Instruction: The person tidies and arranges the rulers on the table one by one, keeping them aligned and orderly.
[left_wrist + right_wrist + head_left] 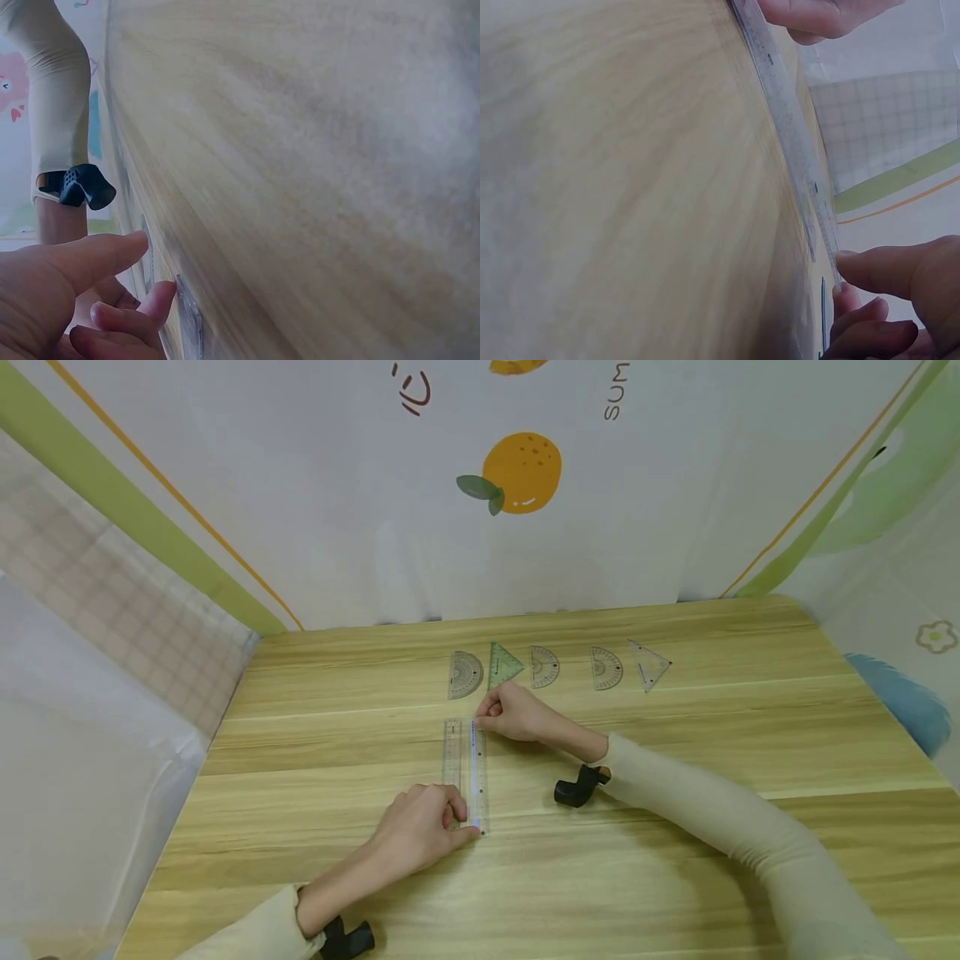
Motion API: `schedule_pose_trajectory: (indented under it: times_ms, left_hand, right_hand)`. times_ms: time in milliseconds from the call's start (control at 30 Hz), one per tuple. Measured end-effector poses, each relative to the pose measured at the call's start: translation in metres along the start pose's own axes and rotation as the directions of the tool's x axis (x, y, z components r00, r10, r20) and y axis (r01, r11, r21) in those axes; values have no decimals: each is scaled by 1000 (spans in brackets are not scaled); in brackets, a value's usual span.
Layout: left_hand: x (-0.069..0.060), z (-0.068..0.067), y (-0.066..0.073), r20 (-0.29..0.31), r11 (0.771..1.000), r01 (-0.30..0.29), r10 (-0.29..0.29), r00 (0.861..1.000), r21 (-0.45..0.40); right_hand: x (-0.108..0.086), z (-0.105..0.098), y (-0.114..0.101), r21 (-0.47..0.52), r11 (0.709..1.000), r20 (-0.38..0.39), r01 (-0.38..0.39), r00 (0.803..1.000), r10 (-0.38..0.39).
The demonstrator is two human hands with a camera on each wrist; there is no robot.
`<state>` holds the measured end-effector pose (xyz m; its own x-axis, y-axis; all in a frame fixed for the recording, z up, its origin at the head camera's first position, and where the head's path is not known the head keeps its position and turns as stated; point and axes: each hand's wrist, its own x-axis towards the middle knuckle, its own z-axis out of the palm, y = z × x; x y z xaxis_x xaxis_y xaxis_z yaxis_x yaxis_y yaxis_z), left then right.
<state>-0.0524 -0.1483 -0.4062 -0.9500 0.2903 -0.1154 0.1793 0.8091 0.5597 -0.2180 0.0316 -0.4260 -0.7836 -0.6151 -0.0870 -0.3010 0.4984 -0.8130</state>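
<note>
Nearest: left hand [420, 825] at the near end of two clear rulers; its thumb is at the right ruler [478, 777], a fingertip at the left ruler [452, 753]; thumb and index stand apart; can't tell whether it grips or just presses. Rulers are in front of the person on the counter [600, 877], side by side, roughly parallel, narrow gap between, far ends about level.

Past that, right hand [519, 713] at the right ruler's far end; thumb and fingers pinch that end; black wrist mount [577, 787] juts from the right cuff.

Step in hand, my read: squaring the right ruler against the left one; next move calls for keeping it parallel, matching the ends, then loosening the fingers without dragging it; clear edges are easy to misjudge.

Farther, a spaced row: grey protractor [468, 675], green set square [501, 668], two clear protractors [547, 667] [609, 668], clear set square [651, 666]; right hand sits just below the green one, so back out low and sideways; fruit-print cloth [360, 543] behind.
</note>
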Motion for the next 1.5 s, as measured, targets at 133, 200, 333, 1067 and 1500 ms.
schedule_pose_trajectory:
  times_ms: [133,200,333,1067,1500]
  left_hand:
    - [0,0,0,8,1000,9,-9,1000,-14]
    - [-1,-1,1,11,1000,12,-12,1000,-18]
    - [-1,-1,1,10,1000,11,-10,1000,-21]
    - [12,-11,0,-48,998,-16,13,999,-66]
    - [27,-26,-5,-83,986,13,-27,996,-166]
  right_hand:
    - [-1,0,-1,-9,1000,-1,1,1000,-1]
    - [-1,0,-1,-13,1000,-2,4,1000,-4]
    - [-1,1,0,-33,999,-7,20,1000,-20]
    - [-12,-17,10,-63,998,-58,-9,998,5]
    - [-14,-26,20,-47,999,-58,9,998,-11]
